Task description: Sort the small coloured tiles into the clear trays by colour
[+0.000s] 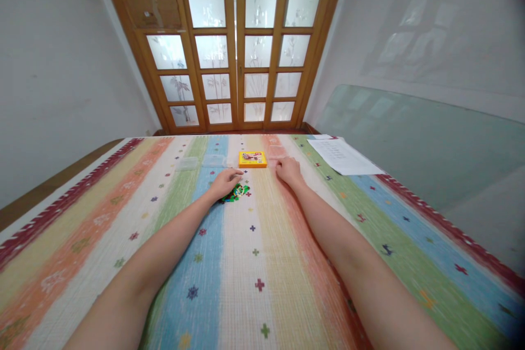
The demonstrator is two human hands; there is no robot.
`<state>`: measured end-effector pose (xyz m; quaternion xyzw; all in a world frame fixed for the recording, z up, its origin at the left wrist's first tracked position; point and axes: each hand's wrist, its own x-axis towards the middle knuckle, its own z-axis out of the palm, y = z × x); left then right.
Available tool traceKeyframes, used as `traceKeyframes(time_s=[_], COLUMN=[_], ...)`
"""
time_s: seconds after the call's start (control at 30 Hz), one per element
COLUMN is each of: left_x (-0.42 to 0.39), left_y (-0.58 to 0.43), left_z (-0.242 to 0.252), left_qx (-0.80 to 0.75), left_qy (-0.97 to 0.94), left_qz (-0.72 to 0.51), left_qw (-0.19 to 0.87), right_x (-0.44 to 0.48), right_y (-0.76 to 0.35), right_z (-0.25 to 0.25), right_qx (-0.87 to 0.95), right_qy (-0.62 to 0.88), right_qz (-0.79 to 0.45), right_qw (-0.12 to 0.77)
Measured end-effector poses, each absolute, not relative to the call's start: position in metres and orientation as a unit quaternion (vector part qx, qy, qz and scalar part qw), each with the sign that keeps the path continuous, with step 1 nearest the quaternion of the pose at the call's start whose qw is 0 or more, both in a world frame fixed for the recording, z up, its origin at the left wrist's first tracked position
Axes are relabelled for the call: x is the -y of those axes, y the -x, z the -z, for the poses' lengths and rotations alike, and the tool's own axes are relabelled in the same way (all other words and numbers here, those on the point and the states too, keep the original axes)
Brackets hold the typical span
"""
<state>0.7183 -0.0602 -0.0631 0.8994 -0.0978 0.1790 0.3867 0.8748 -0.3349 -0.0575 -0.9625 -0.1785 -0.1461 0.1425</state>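
Note:
My left hand point(227, 181) rests at the upper left edge of a small heap of tiny building bricks point(238, 192), mostly green with some dark, white and brown ones. Its fingers reach out to the right over the far side of the heap, apart from each other, with nothing seen in them. To the right of a yellow box point(252, 159) with a printed picture, my right hand point(289, 169) lies on the cloth. Its fingers are curled in, and whatever they may hold is hidden. A clear plastic tray point(277, 150) sits just beyond that hand.
Two more clear plastic trays stand left of the yellow box, one on the blue stripe point(215, 161), the other tray point(187, 163) on the green. Printed paper sheets point(342, 156) lie at the far right. A striped tablecloth point(262, 262) covers the table; glazed wooden doors point(237, 65) stand behind.

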Motion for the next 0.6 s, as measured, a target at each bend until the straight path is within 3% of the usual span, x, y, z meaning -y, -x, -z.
traceKeyframes(time_s=[0.23, 0.6], left_x=[0.059, 0.061], left_y=[-0.723, -0.73], left_z=[0.07, 0.07], left_qx=[0.123, 0.125], left_qy=[-0.9, -0.897], left_qz=[-0.198, -0.209], left_qw=[0.369, 0.37], right_x=[0.328, 0.303], right_y=[-0.865, -0.853], right_z=[0.05, 0.053], right_qx=[0.143, 0.248], right_qy=[0.964, 0.937], right_qz=[0.17, 0.179], right_qw=[0.146, 0.17])
